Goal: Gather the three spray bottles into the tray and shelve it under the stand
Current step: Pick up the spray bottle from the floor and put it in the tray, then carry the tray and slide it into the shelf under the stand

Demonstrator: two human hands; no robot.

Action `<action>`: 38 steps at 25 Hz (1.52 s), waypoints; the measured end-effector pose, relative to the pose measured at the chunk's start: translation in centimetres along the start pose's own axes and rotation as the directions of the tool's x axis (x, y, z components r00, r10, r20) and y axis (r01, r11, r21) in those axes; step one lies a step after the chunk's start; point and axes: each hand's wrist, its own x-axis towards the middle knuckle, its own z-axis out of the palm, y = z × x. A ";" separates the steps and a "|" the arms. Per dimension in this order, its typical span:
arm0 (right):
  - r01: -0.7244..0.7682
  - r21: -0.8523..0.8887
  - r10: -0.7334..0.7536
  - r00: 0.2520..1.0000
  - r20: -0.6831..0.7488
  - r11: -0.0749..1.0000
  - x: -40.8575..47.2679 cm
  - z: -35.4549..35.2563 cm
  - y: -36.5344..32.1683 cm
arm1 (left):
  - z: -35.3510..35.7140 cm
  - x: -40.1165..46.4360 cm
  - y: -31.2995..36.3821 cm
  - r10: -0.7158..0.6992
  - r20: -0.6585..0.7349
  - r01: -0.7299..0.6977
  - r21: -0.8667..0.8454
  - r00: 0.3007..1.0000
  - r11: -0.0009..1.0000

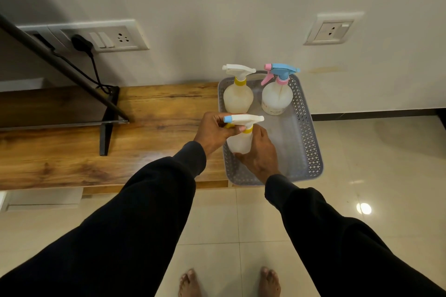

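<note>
A grey perforated tray point(306, 137) rests on the right end of a wooden stand point(154, 128), overhanging its edge. Two spray bottles stand upright at the tray's far end: one with a white head and yellow collar point(237, 97), one with a blue and pink head point(277, 96). A third bottle point(240, 141), with a white head, blue nozzle tip and yellow collar, is held over the tray's near left part. My left hand point(214, 131) grips its trigger and neck. My right hand point(259, 154) wraps its body from below and the right.
A flat screen point(53, 103) on black legs stands on the stand's left half, its cable plugged into a wall switchboard point(96, 37). A second socket point(334, 29) is on the wall at right. Glossy floor tiles point(362, 176) and my bare feet lie below.
</note>
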 end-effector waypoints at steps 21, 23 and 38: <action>-0.169 -0.259 0.076 0.940 -0.333 0.951 -1.6 -10.6 7.0 | -1.3 -3.3 -3.1 -0.336 -0.167 0.332 -0.056 0.927 0.942; -0.244 -0.226 0.181 0.946 -0.268 0.943 -1.0 -11.6 8.2 | -0.2 -3.2 -3.9 -0.380 -0.135 0.376 -0.050 0.915 0.925; -0.279 0.092 0.273 0.959 0.070 0.956 -0.1 -11.6 11.7 | 2.8 -3.2 -6.0 -0.298 -0.149 0.321 0.163 0.943 0.933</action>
